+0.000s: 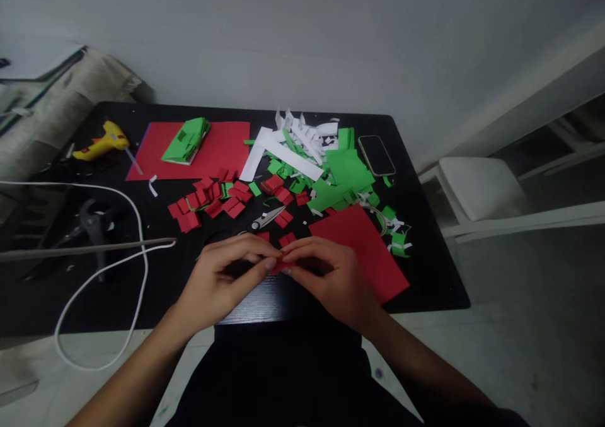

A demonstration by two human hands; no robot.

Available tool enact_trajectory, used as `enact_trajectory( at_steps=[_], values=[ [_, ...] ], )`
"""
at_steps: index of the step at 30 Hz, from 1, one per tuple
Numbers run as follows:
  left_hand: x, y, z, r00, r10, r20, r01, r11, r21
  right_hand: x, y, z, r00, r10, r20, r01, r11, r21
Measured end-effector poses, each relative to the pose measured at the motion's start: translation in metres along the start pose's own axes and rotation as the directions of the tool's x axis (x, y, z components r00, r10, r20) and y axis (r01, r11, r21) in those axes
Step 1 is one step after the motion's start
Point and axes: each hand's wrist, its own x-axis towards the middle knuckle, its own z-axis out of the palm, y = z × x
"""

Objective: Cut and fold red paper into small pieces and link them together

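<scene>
Between the fingertips of both hands is a small piece of red paper (278,265), mostly covered by the fingers. My left hand (227,272) pinches its left side with thumb and forefinger. On the other side my right hand (326,272) pinches it in the same way. Just beyond the hands lie scissors (267,219), blades showing and handles partly hidden. Several small folded red paper pieces (203,200) are scattered past them. A large red sheet (366,250) lies beside and partly under my right hand.
White paper strips (288,152) and green scraps (347,171) are heaped at the back, near a phone (377,154). A folded green paper stack (186,142) rests on another red sheet (222,156). At left are a yellow glue gun (104,142), pliers (94,225) and a looped white cable (142,250).
</scene>
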Motion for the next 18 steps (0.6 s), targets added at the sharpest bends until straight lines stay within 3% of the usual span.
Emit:
enact_trajectory(
  at_steps=[6, 12, 18],
  values=[
    [-0.0057, -0.0025, 0.0022, 0.999, 0.039, 0.004, -0.039, 0.999, 0.037, -0.0011, -0.0021, 0.0043, 0.995, 0.097, -0.038, -0.093, 0.992, 0.085],
    [-0.0094, -0.0063, 0.0077, 0.993, 0.083, -0.089, -0.073, 0.992, 0.107, 0.0004, -0.0073, 0.0034, 0.993, 0.12, -0.001, -0.12, 0.991, 0.058],
    [-0.0104, -0.0052, 0.0084, 0.991, 0.099, -0.09, -0.09, 0.991, 0.099, 0.0012, -0.0079, 0.0002, 0.995, 0.095, -0.005, -0.095, 0.995, 0.026]
  ],
)
